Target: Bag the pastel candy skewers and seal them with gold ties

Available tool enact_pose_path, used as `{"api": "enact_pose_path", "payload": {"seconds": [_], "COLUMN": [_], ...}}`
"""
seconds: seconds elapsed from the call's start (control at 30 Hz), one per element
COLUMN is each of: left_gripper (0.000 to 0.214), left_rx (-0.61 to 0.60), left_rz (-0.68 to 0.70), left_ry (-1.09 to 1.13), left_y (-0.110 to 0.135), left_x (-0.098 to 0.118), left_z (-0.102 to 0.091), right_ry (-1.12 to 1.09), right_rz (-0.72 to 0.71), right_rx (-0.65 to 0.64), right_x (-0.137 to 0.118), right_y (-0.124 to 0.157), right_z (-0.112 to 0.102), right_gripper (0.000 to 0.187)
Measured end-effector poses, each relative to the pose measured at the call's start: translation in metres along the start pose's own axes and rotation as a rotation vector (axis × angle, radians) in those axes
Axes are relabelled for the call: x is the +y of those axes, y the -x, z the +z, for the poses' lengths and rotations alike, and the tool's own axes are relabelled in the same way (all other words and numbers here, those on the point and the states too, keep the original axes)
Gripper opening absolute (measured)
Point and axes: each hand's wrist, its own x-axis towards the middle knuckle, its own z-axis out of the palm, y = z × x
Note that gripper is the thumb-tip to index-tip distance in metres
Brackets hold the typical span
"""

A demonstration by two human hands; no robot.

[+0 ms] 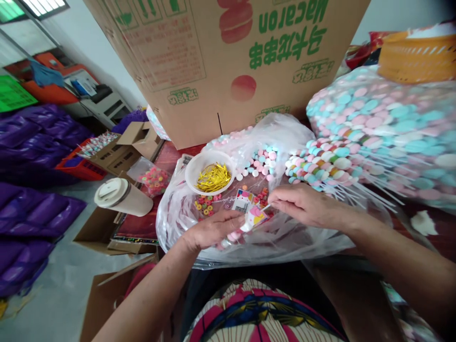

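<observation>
My left hand is closed around a small printed candy bag, with pink and white candies showing under the fingers. In a pinch, my right hand holds the end of a thin white stick that points at the bag. Whether the stick runs inside the bag, I cannot tell. Another printed bag lies flat just behind. Loose ring candies and pastel candy discs are spread about on clear plastic. Beyond my left hand stands a white bowl of gold twist ties.
A pile of candy skewers lies at the right, sticks toward me, against a big clear bag of candy discs. A large cardboard box blocks the back. A lidded cup and a bag of ring candies are at the left.
</observation>
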Motion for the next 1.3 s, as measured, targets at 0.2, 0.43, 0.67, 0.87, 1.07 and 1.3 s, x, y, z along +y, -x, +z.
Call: {"api": "enact_pose_path", "payload": {"seconds": [0.2, 0.43, 0.67, 0.87, 1.07, 1.3], "left_gripper": [0.045, 0.023, 0.022, 0.016, 0.017, 0.016], "left_rx": [0.267, 0.625, 0.069, 0.217, -0.109, 0.299], "left_rz": [0.042, 0.305, 0.270, 0.028, -0.018, 0.249], "left_ry": [0.177, -0.143, -0.131, -0.081, -0.014, -1.059], "left_y": [-0.011, -0.014, -0.001, 0.003, 0.008, 0.040], "left_x": [-0.011, -0.017, -0.014, -0.011, -0.019, -0.021], "left_z": [0.028, 0.035, 0.014, 0.004, -0.009, -0.008], "right_ry": [-0.253, -0.824, -0.365, 0.499, 0.592, -0.034], "right_rz": [0.174, 0.555, 0.386, -0.076, -0.549, 0.105], "right_rx": [0.156, 0.228, 0.287, 0.443, 0.006, -0.408], "right_x": [-0.008, -0.042, -0.044, -0.036, -0.035, -0.047], "right_y": [-0.008, -0.018, -0.022, -0.030, -0.033, -0.040], "right_z": [0.022, 0.080, 0.093, 0.072, 0.076, 0.099], "right_gripper": [0.017, 0.027, 0.024, 0.021, 0.030, 0.025]}}
